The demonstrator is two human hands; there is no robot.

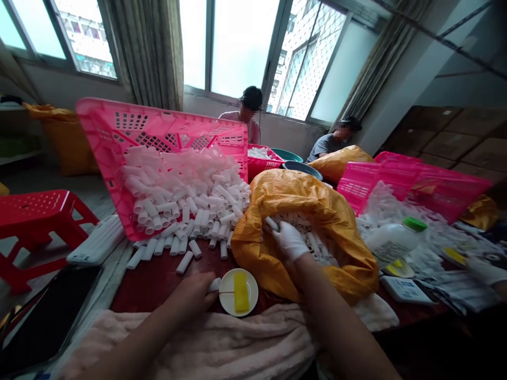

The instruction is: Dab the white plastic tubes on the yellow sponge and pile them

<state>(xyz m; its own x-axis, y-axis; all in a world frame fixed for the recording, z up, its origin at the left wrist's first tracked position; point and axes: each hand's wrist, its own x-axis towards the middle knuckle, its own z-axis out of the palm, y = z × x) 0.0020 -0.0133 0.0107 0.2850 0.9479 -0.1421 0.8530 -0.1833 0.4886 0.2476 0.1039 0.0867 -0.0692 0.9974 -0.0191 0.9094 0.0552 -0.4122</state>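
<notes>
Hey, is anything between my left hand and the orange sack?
Yes: the small white plate with the yellow pad lies between your left hand and the orange sack. It looks low enough to reach over.

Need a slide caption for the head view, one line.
Gloved right hand inside an orange sack of white tubes; left hand beside a white dish.

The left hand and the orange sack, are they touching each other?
Apart: the head view shows red tabletop between the left hand and the orange sack.
</notes>
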